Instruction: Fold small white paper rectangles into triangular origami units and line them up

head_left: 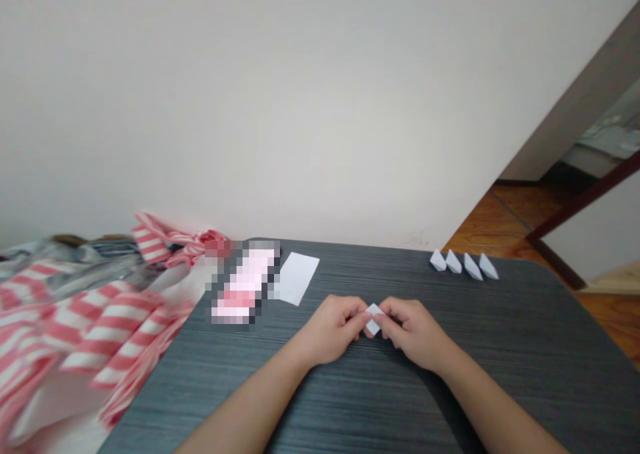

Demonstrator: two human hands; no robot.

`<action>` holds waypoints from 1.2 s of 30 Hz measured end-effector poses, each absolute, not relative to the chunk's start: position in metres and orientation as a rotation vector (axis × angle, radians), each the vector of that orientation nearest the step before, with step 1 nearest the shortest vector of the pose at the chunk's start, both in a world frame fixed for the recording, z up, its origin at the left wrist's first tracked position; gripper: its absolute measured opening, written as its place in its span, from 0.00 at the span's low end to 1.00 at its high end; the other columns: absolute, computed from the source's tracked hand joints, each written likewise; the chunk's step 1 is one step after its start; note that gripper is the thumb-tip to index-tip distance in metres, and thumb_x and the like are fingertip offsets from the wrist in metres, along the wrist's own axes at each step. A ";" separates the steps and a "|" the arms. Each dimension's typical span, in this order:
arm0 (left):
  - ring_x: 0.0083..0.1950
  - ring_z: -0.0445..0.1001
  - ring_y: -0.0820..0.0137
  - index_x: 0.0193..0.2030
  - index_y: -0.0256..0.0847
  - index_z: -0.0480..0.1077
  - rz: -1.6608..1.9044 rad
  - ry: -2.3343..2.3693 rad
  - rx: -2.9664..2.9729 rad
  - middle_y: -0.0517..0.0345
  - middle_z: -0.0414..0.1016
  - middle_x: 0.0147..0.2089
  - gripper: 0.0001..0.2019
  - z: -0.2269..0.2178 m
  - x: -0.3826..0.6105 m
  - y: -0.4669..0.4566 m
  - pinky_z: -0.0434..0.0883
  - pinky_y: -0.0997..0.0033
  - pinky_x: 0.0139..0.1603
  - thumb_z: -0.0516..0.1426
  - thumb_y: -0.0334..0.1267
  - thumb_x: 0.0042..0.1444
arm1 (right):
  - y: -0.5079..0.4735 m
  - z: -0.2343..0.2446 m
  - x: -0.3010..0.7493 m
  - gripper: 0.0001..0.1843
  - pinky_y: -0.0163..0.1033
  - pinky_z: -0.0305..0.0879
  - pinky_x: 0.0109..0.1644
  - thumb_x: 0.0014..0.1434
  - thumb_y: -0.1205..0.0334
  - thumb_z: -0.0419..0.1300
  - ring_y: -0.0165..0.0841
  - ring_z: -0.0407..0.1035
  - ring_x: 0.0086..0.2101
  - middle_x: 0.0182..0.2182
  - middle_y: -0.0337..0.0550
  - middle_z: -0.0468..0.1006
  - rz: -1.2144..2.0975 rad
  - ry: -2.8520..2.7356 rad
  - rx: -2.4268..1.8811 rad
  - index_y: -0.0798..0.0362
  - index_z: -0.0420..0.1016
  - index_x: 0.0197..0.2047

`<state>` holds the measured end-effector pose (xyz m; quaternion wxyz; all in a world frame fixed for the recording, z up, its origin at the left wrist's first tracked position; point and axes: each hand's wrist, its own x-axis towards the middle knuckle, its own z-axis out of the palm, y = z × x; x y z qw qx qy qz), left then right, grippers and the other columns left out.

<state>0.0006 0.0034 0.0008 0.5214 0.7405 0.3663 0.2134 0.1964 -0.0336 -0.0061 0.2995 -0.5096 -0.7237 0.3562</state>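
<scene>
A small folded piece of white paper (373, 319) is pinched between my two hands, its pointed shape standing out just past my fingertips, above the middle of the table's near side. My left hand (333, 329) is curled narrow, with its fingertips (357, 309) pressed against the paper's left side. My right hand (413, 334) is closed in the same way on the paper's right side, so the two hands nearly meet around it. Neither hand is spread wide. Both forearms rest low over the dark grey wood-grain table (520, 367), coming in from the near edge of the view.

Up and to the left of my hands, a flat white paper rectangle (299, 278) lies on the table, tilted at an angle. Right beside it is a long pink-and-white object (243, 282), too blurred for me to tell what it is. Near the far right edge of the table stands a row of four folded white paper pieces (464, 265), close together and well apart from my hands.

Off the table's left side is a heap of pink-and-white striped cloth (95, 327). Behind the table rises a plain pale wall (300, 107), and a wooden floor (520, 214) shows to the right.
</scene>
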 end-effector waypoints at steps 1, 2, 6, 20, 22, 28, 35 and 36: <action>0.27 0.70 0.74 0.32 0.37 0.76 0.508 0.880 1.778 0.58 0.76 0.27 0.15 0.000 0.001 0.003 0.65 0.78 0.30 0.52 0.41 0.63 | -0.034 -0.005 0.196 0.15 0.30 0.56 0.24 0.65 0.60 0.54 0.26 0.62 0.20 0.19 0.35 0.70 0.938 -1.926 -1.359 0.54 0.73 0.28; 0.27 0.71 0.74 0.32 0.37 0.76 0.507 0.881 1.781 0.58 0.77 0.27 0.15 0.000 0.001 0.004 0.65 0.78 0.30 0.52 0.41 0.63 | -0.034 -0.005 0.196 0.15 0.30 0.56 0.24 0.65 0.60 0.54 0.26 0.62 0.20 0.19 0.35 0.69 0.931 -1.929 -1.366 0.54 0.72 0.28; 0.27 0.71 0.75 0.34 0.37 0.75 0.519 0.862 1.752 0.57 0.79 0.31 0.15 -0.001 0.002 0.004 0.66 0.78 0.31 0.52 0.42 0.64 | -0.034 -0.004 0.197 0.14 0.30 0.56 0.25 0.65 0.61 0.54 0.26 0.62 0.20 0.19 0.34 0.69 0.929 -1.905 -1.382 0.54 0.71 0.27; 0.25 0.70 0.75 0.31 0.37 0.70 0.569 0.929 1.695 0.56 0.79 0.30 0.16 -0.003 0.002 0.004 0.65 0.77 0.28 0.51 0.44 0.64 | -0.032 -0.007 0.202 0.15 0.30 0.56 0.23 0.64 0.60 0.55 0.26 0.60 0.17 0.15 0.32 0.66 0.959 -1.783 -1.437 0.53 0.68 0.24; 0.25 0.70 0.75 0.31 0.37 0.70 0.580 0.928 1.696 0.56 0.79 0.29 0.15 -0.005 0.002 0.004 0.65 0.77 0.28 0.51 0.44 0.65 | -0.033 -0.005 0.202 0.16 0.30 0.56 0.23 0.64 0.61 0.55 0.26 0.61 0.17 0.14 0.31 0.66 0.970 -1.774 -1.434 0.53 0.68 0.24; 0.25 0.69 0.75 0.30 0.37 0.69 0.601 0.917 1.671 0.55 0.79 0.29 0.16 -0.004 0.002 0.003 0.65 0.77 0.28 0.51 0.44 0.65 | -0.033 -0.005 0.202 0.16 0.30 0.56 0.23 0.64 0.61 0.55 0.25 0.61 0.16 0.14 0.31 0.65 1.028 -1.723 -1.430 0.53 0.68 0.24; 0.25 0.69 0.75 0.31 0.37 0.69 0.607 0.924 1.638 0.55 0.78 0.28 0.15 -0.004 0.003 0.003 0.65 0.77 0.27 0.51 0.43 0.65 | -0.033 -0.004 0.204 0.16 0.29 0.56 0.22 0.64 0.61 0.54 0.25 0.61 0.15 0.13 0.31 0.66 1.068 -1.706 -1.459 0.53 0.68 0.24; 0.25 0.69 0.75 0.31 0.37 0.69 0.607 0.921 1.636 0.55 0.78 0.28 0.15 -0.004 0.003 0.003 0.65 0.77 0.27 0.51 0.43 0.65 | -0.034 -0.004 0.203 0.16 0.29 0.56 0.22 0.64 0.61 0.54 0.26 0.61 0.15 0.13 0.32 0.66 1.072 -1.709 -1.457 0.53 0.68 0.24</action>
